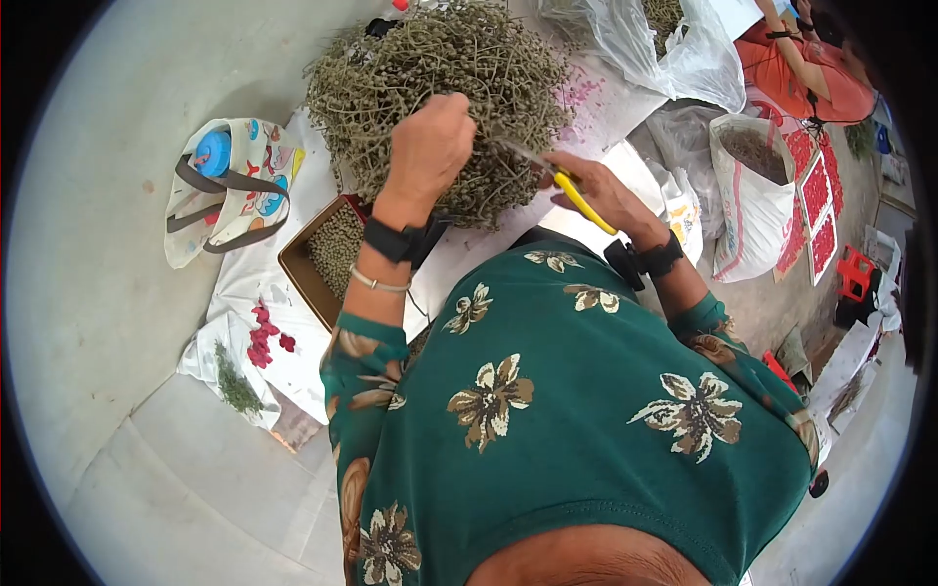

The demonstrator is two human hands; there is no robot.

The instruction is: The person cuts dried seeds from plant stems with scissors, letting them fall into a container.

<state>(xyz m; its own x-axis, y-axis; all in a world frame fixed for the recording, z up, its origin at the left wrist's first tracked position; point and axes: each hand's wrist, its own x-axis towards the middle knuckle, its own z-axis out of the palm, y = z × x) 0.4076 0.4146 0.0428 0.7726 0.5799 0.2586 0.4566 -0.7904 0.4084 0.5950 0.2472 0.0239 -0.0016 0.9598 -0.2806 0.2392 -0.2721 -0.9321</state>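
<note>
A big heap of dried stems with small round pods [391,73] lies on the white-covered table. Over its near part is my left hand [433,146], its fingers curled closed; what they hold, if anything, is hidden. To the right, my right hand [608,195] is wrapped round yellow-handled scissors [583,202], whose blades point left into the heap. Below my left hand, beside my wrist, a brown box [302,259] holds many small round pods [337,249].
A cloth bag [239,186] with a blue lid inside stands at the left. Red petals [262,337] and green sprigs [234,381] lie lower left. Plastic bags [674,59] and a white sack [747,210] are at right. Another person in red [831,83] is upper right.
</note>
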